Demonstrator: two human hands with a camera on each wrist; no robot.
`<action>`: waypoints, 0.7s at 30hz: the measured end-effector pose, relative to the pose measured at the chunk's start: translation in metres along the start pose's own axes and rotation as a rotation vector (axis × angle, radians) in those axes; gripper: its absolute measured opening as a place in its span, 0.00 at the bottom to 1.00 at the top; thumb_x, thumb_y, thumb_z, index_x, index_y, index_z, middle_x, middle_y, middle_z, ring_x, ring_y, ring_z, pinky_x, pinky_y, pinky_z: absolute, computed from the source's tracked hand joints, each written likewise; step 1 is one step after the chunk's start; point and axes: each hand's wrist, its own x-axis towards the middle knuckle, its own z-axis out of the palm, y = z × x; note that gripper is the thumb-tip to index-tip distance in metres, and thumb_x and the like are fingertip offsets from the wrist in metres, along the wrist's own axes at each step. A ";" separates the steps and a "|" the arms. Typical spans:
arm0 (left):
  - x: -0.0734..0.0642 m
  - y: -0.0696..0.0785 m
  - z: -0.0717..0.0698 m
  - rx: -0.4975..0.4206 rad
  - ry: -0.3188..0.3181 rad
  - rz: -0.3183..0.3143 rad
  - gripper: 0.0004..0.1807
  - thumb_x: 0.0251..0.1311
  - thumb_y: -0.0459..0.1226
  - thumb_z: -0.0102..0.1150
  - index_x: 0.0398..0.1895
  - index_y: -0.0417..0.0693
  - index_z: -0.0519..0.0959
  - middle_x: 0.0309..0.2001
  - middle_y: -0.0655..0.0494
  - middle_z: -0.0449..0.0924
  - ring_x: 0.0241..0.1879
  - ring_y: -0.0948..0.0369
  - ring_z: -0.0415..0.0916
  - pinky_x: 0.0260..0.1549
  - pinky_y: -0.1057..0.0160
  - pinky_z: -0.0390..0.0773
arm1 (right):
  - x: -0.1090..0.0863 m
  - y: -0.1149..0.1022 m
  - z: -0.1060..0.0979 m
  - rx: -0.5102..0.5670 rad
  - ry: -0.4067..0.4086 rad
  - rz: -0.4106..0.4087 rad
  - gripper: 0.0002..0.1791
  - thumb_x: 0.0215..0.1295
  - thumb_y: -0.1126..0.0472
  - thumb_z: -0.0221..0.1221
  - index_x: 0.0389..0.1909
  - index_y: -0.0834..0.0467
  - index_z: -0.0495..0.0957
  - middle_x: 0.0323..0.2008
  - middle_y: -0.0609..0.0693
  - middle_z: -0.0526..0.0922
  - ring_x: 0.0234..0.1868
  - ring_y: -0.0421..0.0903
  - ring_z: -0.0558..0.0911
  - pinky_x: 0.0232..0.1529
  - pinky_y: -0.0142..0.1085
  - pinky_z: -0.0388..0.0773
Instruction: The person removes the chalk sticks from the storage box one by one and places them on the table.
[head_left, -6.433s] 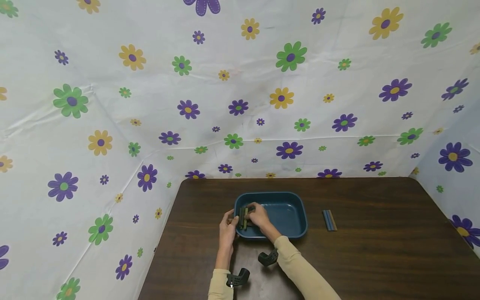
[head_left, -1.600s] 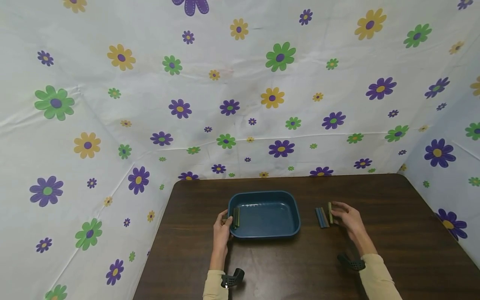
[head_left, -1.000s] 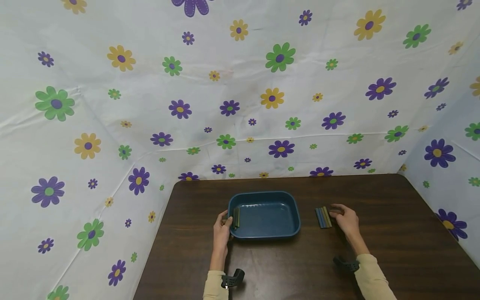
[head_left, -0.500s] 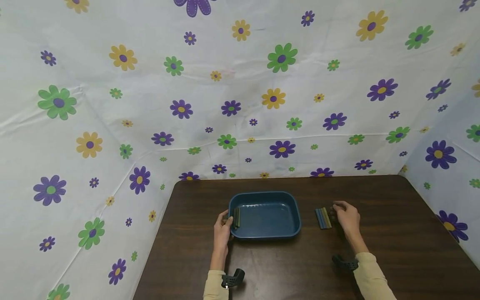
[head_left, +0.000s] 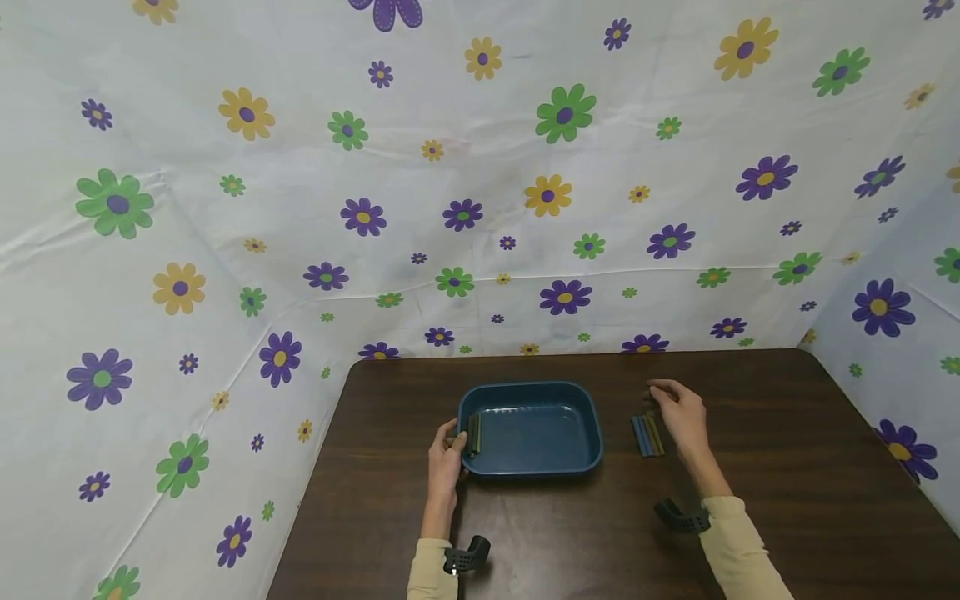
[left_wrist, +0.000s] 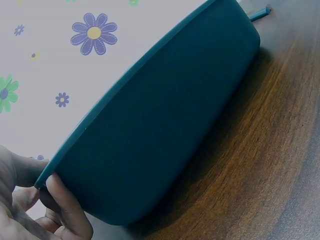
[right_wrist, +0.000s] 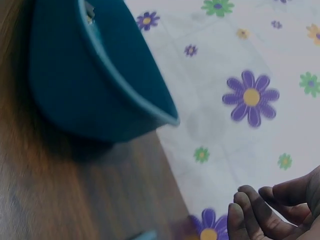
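My left hand (head_left: 445, 462) grips the left rim of a blue rectangular tray (head_left: 540, 446); the left wrist view shows thumb and fingers (left_wrist: 70, 210) pinching its edge. Several dark green and olive sticks (head_left: 473, 435) lie inside, along the tray's left wall. To the right of the tray, a short row of slim sticks lies side by side on the table: blue (head_left: 642, 437), brownish and olive (head_left: 656, 435). My right hand (head_left: 682, 417) hovers at the row's far right end. Its fingers (right_wrist: 250, 212) are loosely bent, with nothing between them in the right wrist view.
The dark wood table (head_left: 780, 467) bears the tray and the sticks. Behind and beside it hangs a white cloth (head_left: 480, 167) printed with flowers. A black wrist camera (head_left: 682, 517) sits on my right forearm, another camera (head_left: 468, 556) on my left.
My right hand left the sticks in the tray, laid an olive stick at the row's right end, let go, then shifted up and left. My left hand stays on the tray rim.
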 end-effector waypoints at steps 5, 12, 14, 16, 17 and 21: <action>0.014 -0.021 0.002 0.018 0.025 -0.006 0.21 0.77 0.34 0.53 0.69 0.34 0.71 0.40 0.35 0.75 0.23 0.61 0.66 0.24 0.62 0.70 | -0.001 -0.014 0.007 0.087 -0.040 -0.025 0.21 0.83 0.57 0.50 0.62 0.68 0.77 0.50 0.66 0.86 0.39 0.43 0.87 0.43 0.35 0.83; 0.000 0.002 0.000 0.007 -0.003 0.008 0.21 0.76 0.31 0.52 0.68 0.29 0.71 0.39 0.32 0.74 0.24 0.57 0.68 0.25 0.59 0.72 | -0.004 -0.026 0.022 0.130 -0.101 -0.062 0.20 0.83 0.57 0.51 0.63 0.68 0.76 0.50 0.67 0.85 0.36 0.33 0.84 0.41 0.34 0.82; -0.006 0.012 -0.001 0.008 -0.010 0.015 0.21 0.75 0.30 0.52 0.67 0.28 0.70 0.39 0.31 0.74 0.24 0.56 0.69 0.25 0.58 0.73 | -0.005 -0.028 0.028 0.132 -0.117 -0.069 0.20 0.83 0.58 0.51 0.62 0.69 0.76 0.49 0.67 0.85 0.37 0.36 0.85 0.41 0.33 0.82; -0.003 0.006 -0.001 0.010 -0.006 0.024 0.22 0.76 0.32 0.53 0.67 0.29 0.70 0.38 0.34 0.75 0.24 0.58 0.68 0.24 0.60 0.73 | -0.005 -0.030 0.034 0.145 -0.132 -0.072 0.19 0.82 0.60 0.51 0.62 0.69 0.76 0.49 0.67 0.85 0.39 0.41 0.86 0.40 0.31 0.82; 0.000 0.001 0.000 0.009 0.000 0.024 0.22 0.76 0.33 0.53 0.68 0.30 0.71 0.38 0.35 0.75 0.24 0.59 0.68 0.24 0.61 0.72 | -0.005 -0.031 0.037 0.153 -0.137 -0.069 0.18 0.82 0.61 0.51 0.61 0.69 0.77 0.48 0.67 0.86 0.39 0.42 0.86 0.40 0.31 0.82; 0.013 -0.022 0.001 -0.001 0.018 0.023 0.22 0.76 0.35 0.55 0.68 0.35 0.72 0.37 0.41 0.75 0.23 0.61 0.67 0.22 0.64 0.70 | -0.006 -0.036 0.049 0.177 -0.148 -0.052 0.17 0.81 0.63 0.52 0.59 0.71 0.77 0.48 0.68 0.86 0.42 0.52 0.87 0.40 0.32 0.83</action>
